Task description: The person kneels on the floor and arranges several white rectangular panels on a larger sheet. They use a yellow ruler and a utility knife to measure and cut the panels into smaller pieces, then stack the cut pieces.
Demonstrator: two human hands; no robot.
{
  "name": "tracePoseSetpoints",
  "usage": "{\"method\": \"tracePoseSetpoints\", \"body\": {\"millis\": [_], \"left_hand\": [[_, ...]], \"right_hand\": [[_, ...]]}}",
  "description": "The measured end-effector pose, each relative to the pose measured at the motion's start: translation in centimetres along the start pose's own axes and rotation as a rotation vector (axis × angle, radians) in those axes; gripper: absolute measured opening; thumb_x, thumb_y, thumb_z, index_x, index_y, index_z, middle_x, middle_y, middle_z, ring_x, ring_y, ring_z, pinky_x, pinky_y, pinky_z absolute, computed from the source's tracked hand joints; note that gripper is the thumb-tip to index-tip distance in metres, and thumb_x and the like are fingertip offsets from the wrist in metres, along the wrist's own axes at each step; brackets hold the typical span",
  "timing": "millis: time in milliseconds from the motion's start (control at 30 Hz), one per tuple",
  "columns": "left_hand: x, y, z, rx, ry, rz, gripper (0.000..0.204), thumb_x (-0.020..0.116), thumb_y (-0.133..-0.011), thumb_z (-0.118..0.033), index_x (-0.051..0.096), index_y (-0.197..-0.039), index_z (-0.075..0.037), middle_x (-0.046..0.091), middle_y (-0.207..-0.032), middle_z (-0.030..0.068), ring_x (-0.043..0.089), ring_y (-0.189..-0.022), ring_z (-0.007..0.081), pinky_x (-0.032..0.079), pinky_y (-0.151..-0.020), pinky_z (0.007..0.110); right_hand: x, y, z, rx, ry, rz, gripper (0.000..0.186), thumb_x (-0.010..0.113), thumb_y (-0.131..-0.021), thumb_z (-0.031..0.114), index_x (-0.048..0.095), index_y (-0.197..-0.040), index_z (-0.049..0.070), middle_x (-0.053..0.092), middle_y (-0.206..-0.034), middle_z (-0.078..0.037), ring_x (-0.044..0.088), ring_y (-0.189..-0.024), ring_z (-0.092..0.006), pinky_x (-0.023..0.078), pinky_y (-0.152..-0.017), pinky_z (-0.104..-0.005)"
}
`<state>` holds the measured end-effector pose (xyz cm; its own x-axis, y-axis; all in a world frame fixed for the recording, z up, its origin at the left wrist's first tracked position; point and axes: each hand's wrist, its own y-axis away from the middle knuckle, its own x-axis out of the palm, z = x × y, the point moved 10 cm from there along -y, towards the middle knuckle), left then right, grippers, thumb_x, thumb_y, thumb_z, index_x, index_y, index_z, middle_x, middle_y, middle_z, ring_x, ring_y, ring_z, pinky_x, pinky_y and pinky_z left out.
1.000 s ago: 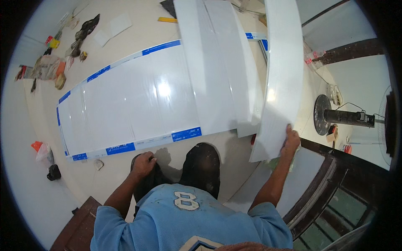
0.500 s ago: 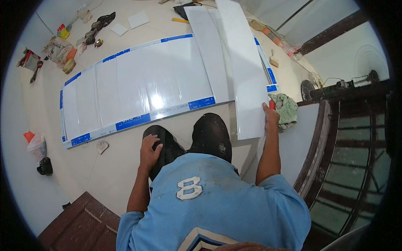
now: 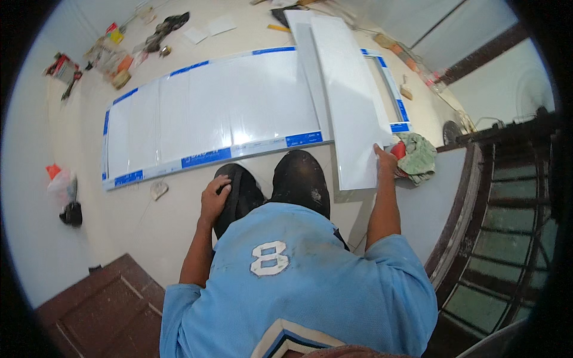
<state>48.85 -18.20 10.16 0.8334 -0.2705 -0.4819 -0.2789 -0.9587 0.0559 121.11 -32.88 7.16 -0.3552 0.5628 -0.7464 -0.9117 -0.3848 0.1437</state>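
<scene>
My right hand (image 3: pixel 385 156) grips the right edge of a long white panel (image 3: pixel 344 95), near its lower end. That panel overlaps another white panel (image 3: pixel 307 68) on a long flat frame with blue and white edging (image 3: pixel 206 154), filled on its left side with white strips (image 3: pixel 233 95). An opening shows at the frame's right end. My left hand (image 3: pixel 216 192) rests on my left knee, fingers apart, holding nothing. Beside my right hand lie a green cloth (image 3: pixel 418 161) and a red object (image 3: pixel 399 149).
Bags (image 3: pixel 104 59), tools and small white tiles (image 3: pixel 222 25) lie beyond the frame. A brush (image 3: pixel 406 89) and fan stand (image 3: pixel 452 132) are at the right. A plastic bag (image 3: pixel 58 192) is at the left. A wooden door (image 3: pixel 98 316) and dark-framed window (image 3: pixel 501 238) flank me.
The long panel in my right hand has shifted leftward, its far end coming down over the other panels. My head view has shifted, showing more floor around the frame.
</scene>
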Motion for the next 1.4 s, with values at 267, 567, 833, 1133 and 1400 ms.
{"method": "tracePoseSetpoints", "body": {"millis": [267, 567, 833, 1133, 1400], "left_hand": [[-1.5, 1.2, 1.0, -0.092, -0.033, -0.089, 0.028, 0.072, -0.098, -0.018, 0.079, -0.122, -0.005, 0.073, -0.138, 0.0158, 0.064, -0.136, 0.0324, 0.047, -0.118, 0.043], [-1.2, 3.1, -1.5, -0.107, -0.104, -0.076, 0.029, 0.073, -0.097, -0.02, 0.078, -0.122, -0.008, 0.072, -0.139, 0.0159, 0.065, -0.134, 0.0342, 0.048, -0.118, 0.044], [-2.3, 6.2, -2.8, -0.165, -0.231, -0.126, 0.029, 0.072, -0.097, -0.019, 0.078, -0.124, -0.009, 0.071, -0.141, 0.0141, 0.063, -0.137, 0.0328, 0.046, -0.12, 0.045], [-2.3, 5.1, -2.7, -0.136, -0.277, -0.126, 0.028, 0.073, -0.095, -0.017, 0.079, -0.121, -0.009, 0.073, -0.139, 0.0143, 0.065, -0.134, 0.0333, 0.047, -0.119, 0.044], [-2.3, 5.6, -2.2, -0.154, -0.335, -0.121, 0.027, 0.073, -0.095, -0.016, 0.079, -0.121, -0.008, 0.073, -0.137, 0.0149, 0.066, -0.132, 0.0334, 0.049, -0.117, 0.045]], "right_hand": [[0.3, 1.2, -7.1, 0.013, -0.247, 0.039, 0.067, 0.087, -0.087, 0.048, 0.075, -0.102, -0.016, 0.075, -0.103, -0.022, 0.067, -0.088, -0.0311, 0.055, -0.089, -0.0438], [-1.2, 7.8, -14.2, 0.371, -0.465, -0.04, 0.062, 0.087, -0.089, 0.045, 0.074, -0.1, -0.014, 0.077, -0.106, -0.024, 0.073, -0.088, -0.0316, 0.061, -0.079, -0.0447], [1.3, 5.8, -12.6, 0.33, -0.367, -0.049, 0.064, 0.09, -0.086, 0.046, 0.074, -0.098, -0.015, 0.076, -0.107, -0.023, 0.073, -0.094, -0.0315, 0.061, -0.081, -0.0449], [3.6, 2.3, -13.1, 0.322, -0.668, -0.033, 0.079, 0.094, -0.083, 0.036, 0.06, -0.123, -0.023, 0.069, -0.128, -0.029, 0.072, -0.1, -0.0361, 0.061, -0.093, -0.0465], [3.4, 0.4, -11.7, 0.384, -0.172, -0.044, 0.081, 0.095, -0.079, 0.046, 0.068, -0.117, -0.02, 0.074, -0.121, -0.028, 0.073, -0.103, -0.038, 0.059, -0.093, -0.0468]]}}
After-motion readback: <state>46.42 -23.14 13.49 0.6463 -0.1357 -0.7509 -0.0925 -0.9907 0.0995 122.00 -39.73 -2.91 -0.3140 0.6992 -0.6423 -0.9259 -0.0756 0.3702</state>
